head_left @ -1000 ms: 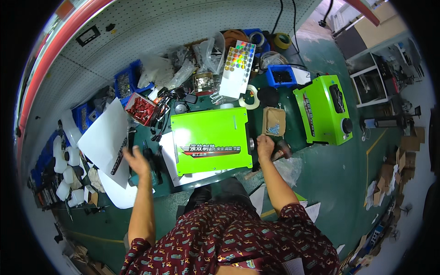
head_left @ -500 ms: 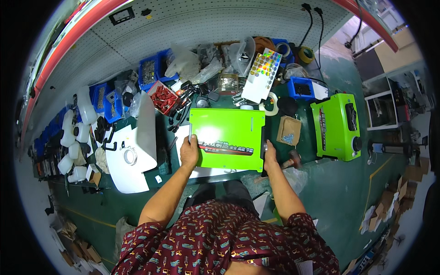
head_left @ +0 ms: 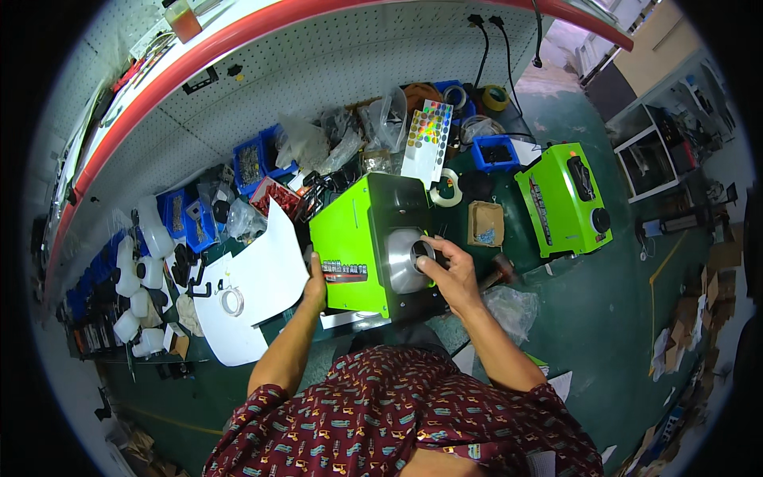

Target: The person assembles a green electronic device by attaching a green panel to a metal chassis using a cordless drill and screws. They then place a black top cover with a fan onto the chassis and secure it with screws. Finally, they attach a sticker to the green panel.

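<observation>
A bright green box-shaped machine (head_left: 343, 254) stands tilted on the bench before me, with its black end panel (head_left: 395, 200) turned toward the right. From that panel a round silver metal outlet (head_left: 401, 270) sticks out, with a dark opening. My left hand (head_left: 315, 285) is pressed flat along the machine's left side, steadying it. At the outlet, my right hand (head_left: 451, 274) is closed, thumb and fingertips on the rim of the opening. Whether a small part sits between these fingertips is hidden.
A second green machine (head_left: 563, 199) stands to the right. Nearby are a small cardboard box (head_left: 485, 224), a hammer (head_left: 499, 272) and a roll of white tape (head_left: 447, 188). White sheets (head_left: 238, 318) with a metal ring (head_left: 232, 301) lie left. Blue bins (head_left: 248, 164) line the back.
The green machine has turned from its broad side facing up to its black end showing on the right. My right hand has left its side edge and moved to the metal outlet.
</observation>
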### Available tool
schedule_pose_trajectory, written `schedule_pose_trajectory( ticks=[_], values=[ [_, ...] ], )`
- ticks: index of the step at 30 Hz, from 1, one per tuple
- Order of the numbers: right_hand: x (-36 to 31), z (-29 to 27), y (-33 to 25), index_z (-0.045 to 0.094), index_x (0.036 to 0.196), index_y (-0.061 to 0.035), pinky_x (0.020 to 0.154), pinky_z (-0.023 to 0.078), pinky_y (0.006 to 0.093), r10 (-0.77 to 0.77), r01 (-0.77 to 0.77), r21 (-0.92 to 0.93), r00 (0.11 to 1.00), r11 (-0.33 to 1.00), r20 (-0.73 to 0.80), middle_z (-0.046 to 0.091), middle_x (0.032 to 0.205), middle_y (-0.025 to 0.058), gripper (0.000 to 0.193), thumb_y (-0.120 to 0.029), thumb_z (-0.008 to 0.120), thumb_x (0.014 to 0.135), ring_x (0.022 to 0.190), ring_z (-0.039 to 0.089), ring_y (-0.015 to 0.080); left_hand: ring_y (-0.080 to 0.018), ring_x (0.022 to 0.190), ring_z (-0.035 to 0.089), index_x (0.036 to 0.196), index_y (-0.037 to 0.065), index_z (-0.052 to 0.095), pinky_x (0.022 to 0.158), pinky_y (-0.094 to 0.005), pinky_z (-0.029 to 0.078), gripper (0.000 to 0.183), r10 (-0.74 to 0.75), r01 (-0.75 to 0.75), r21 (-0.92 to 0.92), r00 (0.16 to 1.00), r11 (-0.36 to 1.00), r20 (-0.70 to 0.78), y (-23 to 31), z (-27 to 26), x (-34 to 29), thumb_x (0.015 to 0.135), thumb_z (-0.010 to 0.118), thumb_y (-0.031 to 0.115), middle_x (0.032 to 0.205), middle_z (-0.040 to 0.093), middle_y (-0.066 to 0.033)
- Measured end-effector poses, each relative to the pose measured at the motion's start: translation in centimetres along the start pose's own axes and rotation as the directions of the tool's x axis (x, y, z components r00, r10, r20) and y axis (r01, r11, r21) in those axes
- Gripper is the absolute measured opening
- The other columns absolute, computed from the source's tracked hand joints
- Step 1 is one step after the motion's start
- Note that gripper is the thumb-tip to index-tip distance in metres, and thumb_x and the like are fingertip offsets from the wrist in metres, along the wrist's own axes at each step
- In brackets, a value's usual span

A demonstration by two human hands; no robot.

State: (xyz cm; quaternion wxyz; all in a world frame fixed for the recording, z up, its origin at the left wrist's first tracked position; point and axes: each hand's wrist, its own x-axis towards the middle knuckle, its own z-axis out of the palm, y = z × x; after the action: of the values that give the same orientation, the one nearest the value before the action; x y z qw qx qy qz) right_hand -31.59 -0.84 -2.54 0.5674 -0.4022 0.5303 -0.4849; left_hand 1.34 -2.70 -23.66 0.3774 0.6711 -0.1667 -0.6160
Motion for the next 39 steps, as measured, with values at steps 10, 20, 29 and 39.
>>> schedule_pose_trajectory(
  ticks=[10, 20, 29, 39],
  values=[
    [-1.3, -1.9, -4.4, 0.072, 0.133, -0.0088, 0.117, 0.034, 0.0449, -0.155, 0.143, -0.512, 0.988, 0.847, 0.020, 0.062, 0.141, 0.0298, 0.050, -0.020, 0.082, 0.085, 0.144, 0.048, 0.0393, -0.0282, 0.098, 0.074, 0.132, 0.005, 0.062, 0.087, -0.0417, 0.061, 0.082, -0.147, 0.220, -0.143, 0.905, 0.965, 0.399, -5.7, 10.9, 2.2, 0.104, 0.026, 0.074, 0.113, 0.073, -0.0161],
    [-0.5, -0.9, -1.3, 0.060, 0.144, -0.0055, 0.099, 0.051, 0.0360, -0.124, 0.131, -0.284, 0.991, 0.950, 0.042, 0.059, 0.147, 0.0185, 0.060, -0.003, 0.076, 0.086, 0.129, 0.058, 0.0268, -0.0334, 0.119, 0.068, 0.148, 0.004, 0.051, 0.100, -0.0482, 0.059, 0.068, 0.010, 0.444, -0.414, 0.673, 0.795, 0.740, -5.6, 12.6, 3.0, 0.108, 0.033, 0.055, 0.137, 0.064, -0.0187],
    [0.0, -0.8, -1.4, 0.050, 0.149, -0.0012, 0.092, 0.056, 0.0356, -0.124, 0.134, -0.264, 0.991, 0.955, 0.057, 0.057, 0.147, 0.0157, 0.067, 0.003, 0.074, 0.086, 0.121, 0.062, 0.0236, -0.0320, 0.155, 0.026, 0.165, 0.015, 0.027, 0.119, -0.0646, 0.025, 0.085, -0.007, 0.046, -0.084, 0.910, 0.995, 0.414, 0.1, 8.8, -1.1, 0.103, 0.030, 0.073, 0.169, 0.028, -0.0129],
    [5.6, -0.5, -6.5, 0.065, 0.117, 0.0018, 0.075, 0.059, 0.0385, -0.194, 0.361, -0.783, 0.933, 0.507, 0.304, 0.071, 0.110, 0.0221, 0.035, -0.008, 0.079, 0.087, 0.085, 0.074, 0.0311, -0.0331, 0.141, 0.047, 0.164, -0.005, -0.002, 0.119, -0.0375, 0.036, 0.126, 0.529, -0.644, 0.192, 0.736, 0.741, 0.423, 14.9, 12.5, -18.3, 0.079, 0.086, 0.023, 0.156, 0.041, -0.0290]
  ],
)
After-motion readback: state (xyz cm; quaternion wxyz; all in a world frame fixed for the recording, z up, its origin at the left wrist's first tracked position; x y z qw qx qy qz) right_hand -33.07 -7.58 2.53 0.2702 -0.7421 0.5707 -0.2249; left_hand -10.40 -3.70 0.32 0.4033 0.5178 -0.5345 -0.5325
